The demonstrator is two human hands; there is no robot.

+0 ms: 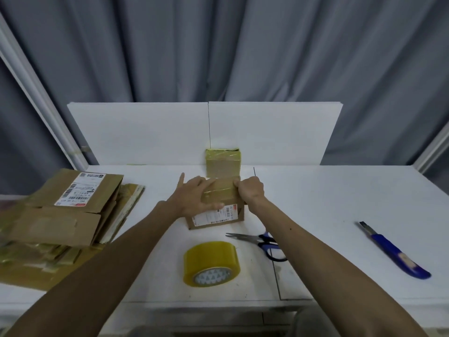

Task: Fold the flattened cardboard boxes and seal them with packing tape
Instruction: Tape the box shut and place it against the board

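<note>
A small folded cardboard box (pixel 218 212) with a shipping label on its near face stands at the middle of the white table (pixel 328 198). Clear tape runs across its top. My left hand (pixel 196 198) lies flat on the box top with fingers spread, thumb at the near edge. My right hand (pixel 250 189) has curled fingers at the box's right top edge, gripping it. Behind it a second box (pixel 223 164), sealed with yellowish tape, stands against the white back panel. A roll of yellow packing tape (pixel 211 263) lies in front of the box.
A stack of flattened cardboard boxes (pixel 63 212) lies at the left. Blue-handled scissors (pixel 257 240) lie right of the tape roll. A blue utility knife (pixel 393 251) lies at the far right. White panels (pixel 204 132) wall the table's back; grey curtains hang behind.
</note>
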